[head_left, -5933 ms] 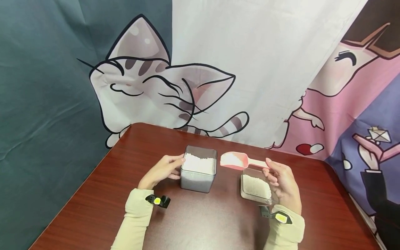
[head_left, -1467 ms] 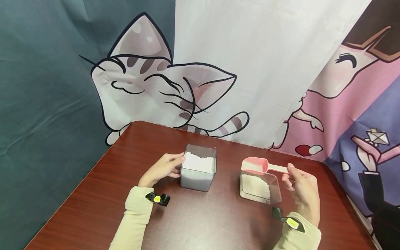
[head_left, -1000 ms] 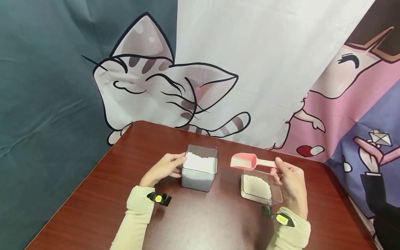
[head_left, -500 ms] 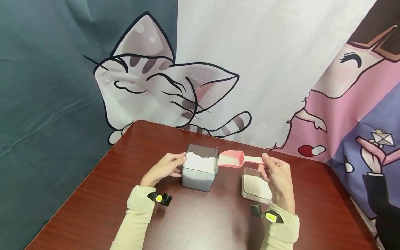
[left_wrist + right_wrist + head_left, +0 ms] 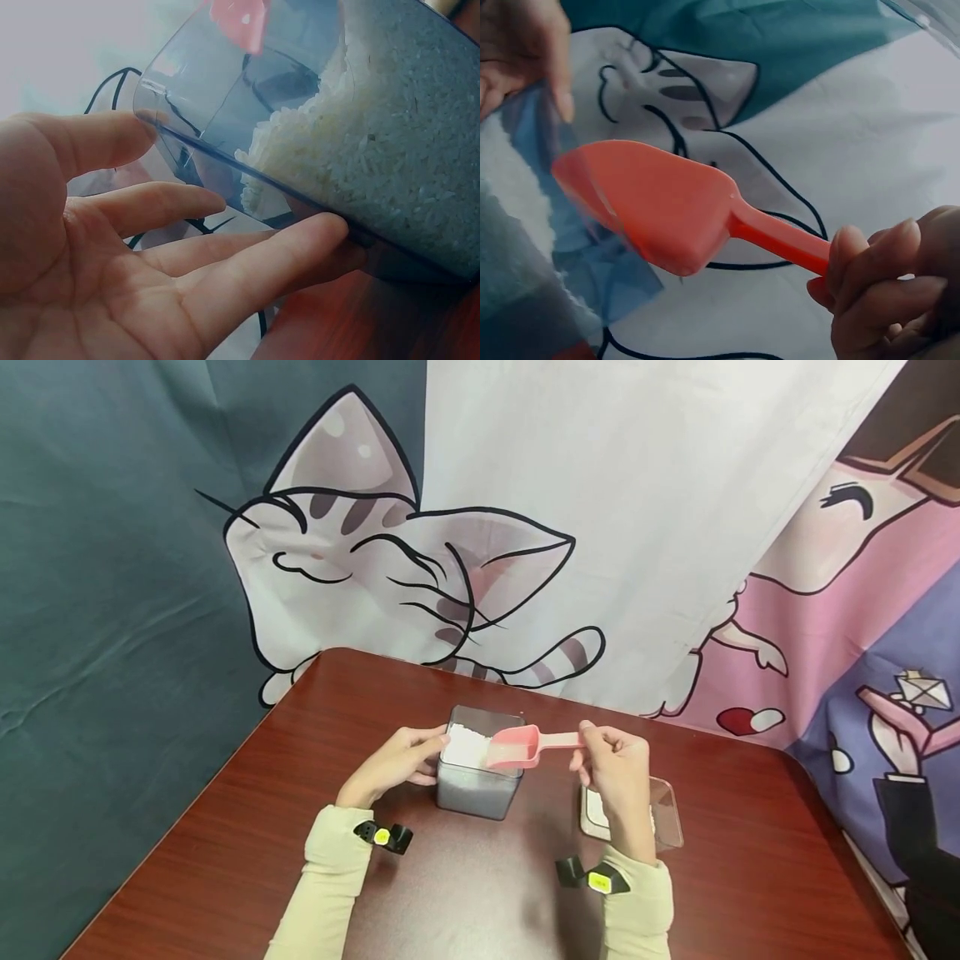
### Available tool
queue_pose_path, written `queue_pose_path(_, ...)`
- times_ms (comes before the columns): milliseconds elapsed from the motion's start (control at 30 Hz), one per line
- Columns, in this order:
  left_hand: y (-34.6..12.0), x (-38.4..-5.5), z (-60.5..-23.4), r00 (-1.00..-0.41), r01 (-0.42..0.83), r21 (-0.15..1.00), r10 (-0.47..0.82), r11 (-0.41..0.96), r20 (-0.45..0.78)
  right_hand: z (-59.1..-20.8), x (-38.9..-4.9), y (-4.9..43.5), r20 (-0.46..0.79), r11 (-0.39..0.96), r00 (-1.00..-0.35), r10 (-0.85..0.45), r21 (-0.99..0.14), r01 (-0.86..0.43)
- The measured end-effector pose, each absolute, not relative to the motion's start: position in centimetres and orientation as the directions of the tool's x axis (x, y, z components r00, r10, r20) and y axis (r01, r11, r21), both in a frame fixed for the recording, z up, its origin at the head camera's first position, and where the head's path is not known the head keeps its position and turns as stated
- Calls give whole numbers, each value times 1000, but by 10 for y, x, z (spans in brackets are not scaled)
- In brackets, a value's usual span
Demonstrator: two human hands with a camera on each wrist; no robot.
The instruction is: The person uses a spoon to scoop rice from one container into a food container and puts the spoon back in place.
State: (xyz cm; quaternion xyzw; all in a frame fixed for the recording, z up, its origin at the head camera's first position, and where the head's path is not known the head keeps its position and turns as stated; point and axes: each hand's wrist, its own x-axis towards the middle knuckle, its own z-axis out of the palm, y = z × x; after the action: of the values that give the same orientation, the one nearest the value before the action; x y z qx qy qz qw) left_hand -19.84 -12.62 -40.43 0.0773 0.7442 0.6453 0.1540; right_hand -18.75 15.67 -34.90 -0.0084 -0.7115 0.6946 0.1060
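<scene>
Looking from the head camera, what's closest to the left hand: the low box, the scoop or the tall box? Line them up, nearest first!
1. Tall box: touching the left hand, on its right.
2. Scoop: further right, tip over that box.
3. Low box: farthest right of the three.

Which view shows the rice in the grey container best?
Left wrist: the rice fills much of the right side, close enough to tell single grains. The head view shows a small white patch partly behind the scoop; right wrist, only a blurred part at the left edge.
</scene>
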Motion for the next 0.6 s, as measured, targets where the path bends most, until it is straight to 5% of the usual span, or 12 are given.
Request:
queue_pose_path(400,-126,-199,-402,-941,-87,983,312,162,-134,-357,-182,115,316,483,-939,135,-849,-216)
queue_pose_path(600,-126,-199,-403,-940,-96,983,311,157,-142,-363,-181,104,334,540,-934,128,-813,-217)
